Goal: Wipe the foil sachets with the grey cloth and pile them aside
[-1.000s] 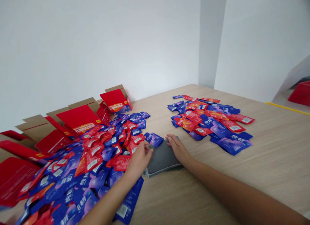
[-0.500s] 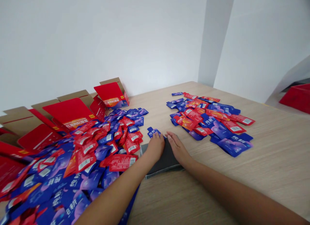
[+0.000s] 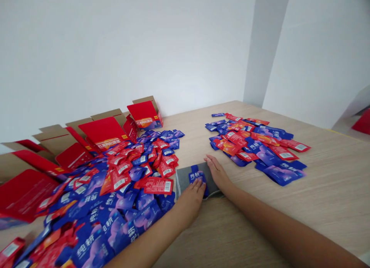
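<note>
The blue pouch [image 3: 195, 176] has moved from the grey cloth's [image 3: 182, 175] far edge onto it, now backed by fabric beneath the left hand's [image 3: 189, 200] flat, uncurled grip; the right hand's [image 3: 218, 175] straight-fingered grip holds nothing visible.

Pouch [image 3: 195, 175] looks glossy plastic, cloth [image 3: 183, 177] matt, tbl [image 3: 329, 179] smooth wood-grain, boxes [image 3: 100, 132] cardbd.

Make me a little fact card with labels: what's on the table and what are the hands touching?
Left hand: fingers on a blue pouch
Under that pouch: grey cloth
Right hand: at the cloth's right side
Left pile: many red and blue pouches
Right pile: smaller, same colours
Boxes: red, flaps up
Table: light wood
</note>
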Tool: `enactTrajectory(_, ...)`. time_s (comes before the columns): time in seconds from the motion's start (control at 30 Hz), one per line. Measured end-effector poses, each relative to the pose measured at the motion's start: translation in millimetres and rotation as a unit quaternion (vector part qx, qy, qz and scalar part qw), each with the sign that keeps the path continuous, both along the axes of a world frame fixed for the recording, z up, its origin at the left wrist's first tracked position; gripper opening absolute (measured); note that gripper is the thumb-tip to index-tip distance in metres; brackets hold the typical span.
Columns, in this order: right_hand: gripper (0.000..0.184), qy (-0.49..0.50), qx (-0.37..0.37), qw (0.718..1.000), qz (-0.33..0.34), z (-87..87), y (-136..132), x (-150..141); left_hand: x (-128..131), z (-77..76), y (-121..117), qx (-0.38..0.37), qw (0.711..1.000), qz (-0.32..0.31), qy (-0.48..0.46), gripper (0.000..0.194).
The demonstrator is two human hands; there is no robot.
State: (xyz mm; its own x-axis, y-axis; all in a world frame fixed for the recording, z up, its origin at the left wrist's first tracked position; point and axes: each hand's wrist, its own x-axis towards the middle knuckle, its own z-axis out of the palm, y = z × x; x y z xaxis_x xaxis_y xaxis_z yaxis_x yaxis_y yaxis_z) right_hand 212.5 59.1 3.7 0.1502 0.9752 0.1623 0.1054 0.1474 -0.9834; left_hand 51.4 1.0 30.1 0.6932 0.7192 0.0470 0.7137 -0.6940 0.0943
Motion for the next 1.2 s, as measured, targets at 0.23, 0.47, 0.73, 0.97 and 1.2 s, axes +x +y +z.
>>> enactTrajectory(0.23,0.051,0.042,-0.013,0.999,0.016,-6.3,2.3,0.9,-19.4,-8.9,-1.6,-0.150,0.834,0.231,-0.479,0.047)
enactTrajectory(0.47,0.047,0.041,0.004,0.999,0.021,-8.9,2.6,-0.6,-33.1,-12.5,-38.6,-0.115,0.893,0.199,-0.386,0.065)
enactTrajectory(0.73,0.049,0.061,0.001,0.998,0.013,-7.4,0.1,-2.1,2.4,20.2,6.2,-0.131,0.991,0.015,-0.015,0.053)
enactTrajectory(0.97,0.046,0.039,-0.005,0.999,0.010,-4.3,-2.2,-2.9,13.9,13.5,49.4,-0.132,0.989,0.063,0.016,0.070)
enactTrajectory(1.2,0.047,0.038,0.010,0.999,0.005,-9.7,1.9,-2.7,12.7,10.6,86.4,-0.121,0.988,0.087,-0.037,0.074)
